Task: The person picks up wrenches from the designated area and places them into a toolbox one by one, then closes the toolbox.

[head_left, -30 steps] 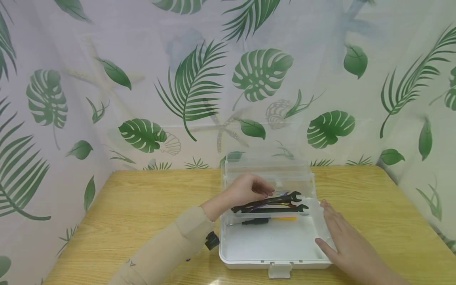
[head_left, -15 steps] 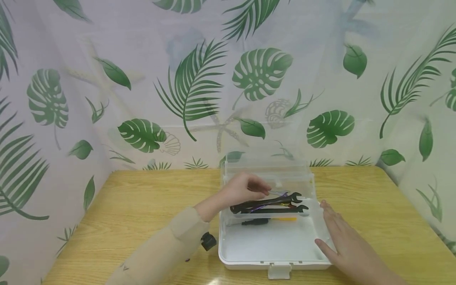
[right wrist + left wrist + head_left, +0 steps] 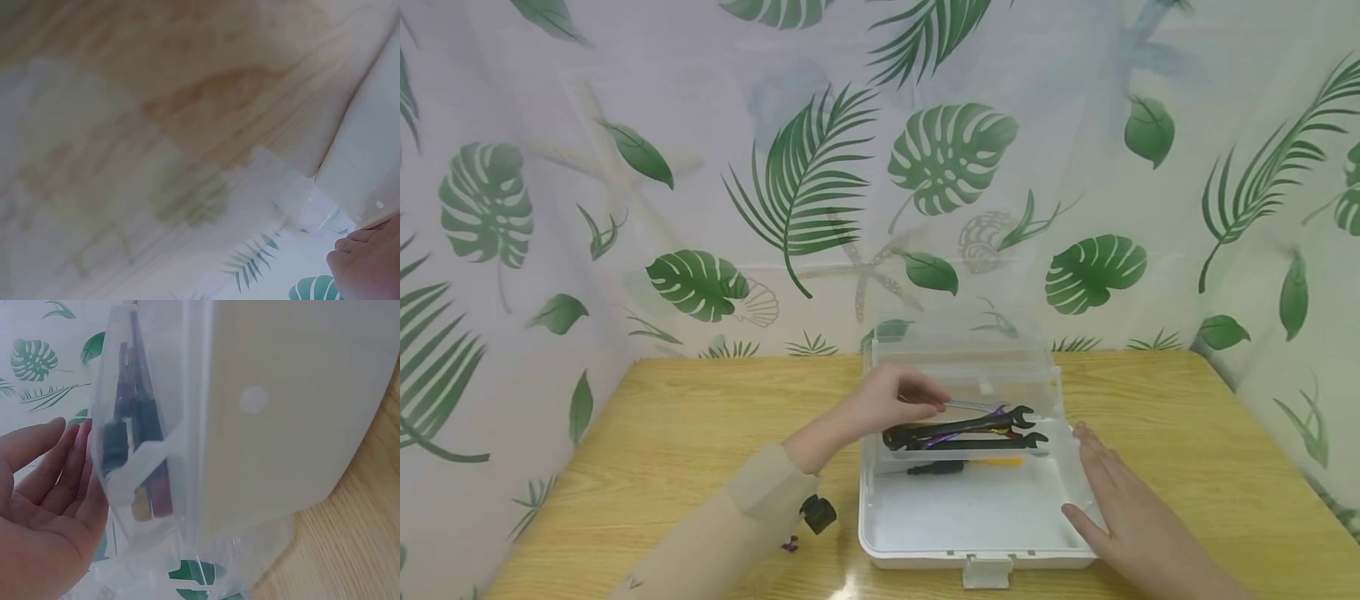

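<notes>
A white toolbox [image 3: 955, 517] lies open, its clear lid raised at the back. In its clear tray [image 3: 917, 455] are two black wrenches [image 3: 970, 425], a purple wrench [image 3: 946, 435] partly under them, and a silver wrench [image 3: 973, 406]. My left hand [image 3: 887, 400] is over the tray's left part, fingertips close to the silver wrench's left end. In the left wrist view, its loosely bent fingers [image 3: 74, 469] are beside the clear wall, nothing visible between thumb and fingers. My right hand [image 3: 1131, 508] rests with straight fingers along the toolbox's right side.
A screwdriver [image 3: 936, 467] with a black part lies in the toolbox under the tray's front edge, beside a yellow piece [image 3: 1003, 461]. Left of the toolbox are a black object [image 3: 817, 514] and a small purple piece [image 3: 790, 544] on the wooden table [image 3: 700, 417].
My left hand has moved left along the silver wrench, uncovering more of it, while the sleeve shifted left too. The right hand stays against the toolbox.
</notes>
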A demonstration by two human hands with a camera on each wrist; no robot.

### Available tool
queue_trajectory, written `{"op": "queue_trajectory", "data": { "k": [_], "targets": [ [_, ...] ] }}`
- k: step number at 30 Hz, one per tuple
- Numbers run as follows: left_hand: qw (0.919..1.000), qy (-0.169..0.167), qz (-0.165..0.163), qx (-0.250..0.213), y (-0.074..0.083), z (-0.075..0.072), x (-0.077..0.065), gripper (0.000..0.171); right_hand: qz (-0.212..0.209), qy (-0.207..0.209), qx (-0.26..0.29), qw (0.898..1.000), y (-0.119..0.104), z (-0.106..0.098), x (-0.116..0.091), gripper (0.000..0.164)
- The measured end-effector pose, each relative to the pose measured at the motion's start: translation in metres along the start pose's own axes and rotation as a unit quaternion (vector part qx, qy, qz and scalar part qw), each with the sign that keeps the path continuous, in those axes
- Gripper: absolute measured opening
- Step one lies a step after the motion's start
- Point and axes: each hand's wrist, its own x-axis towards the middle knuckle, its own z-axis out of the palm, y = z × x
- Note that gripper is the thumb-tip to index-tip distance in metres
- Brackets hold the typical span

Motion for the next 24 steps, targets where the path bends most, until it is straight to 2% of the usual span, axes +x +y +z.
{"op": "queue_trajectory", "data": {
  "k": [8,14,24],
  "targets": [
    [0.9999,0.010,-0.004,-0.004,-0.003,-0.008,-0.015,0.022,-0.006,0.012,-0.008,1.000,0.000,0.004,-0.002,0.090],
    [0.9992,0.032,-0.025,-0.001,-0.003,-0.016,-0.033,0.022,-0.008,0.022,-0.007,1.000,0.000,0.007,-0.004,0.090],
    [0.9974,0.069,-0.018,0.010,-0.008,-0.031,-0.061,0.023,-0.001,0.013,-0.001,1.000,0.000,0.008,-0.004,0.090]
  ]
}}
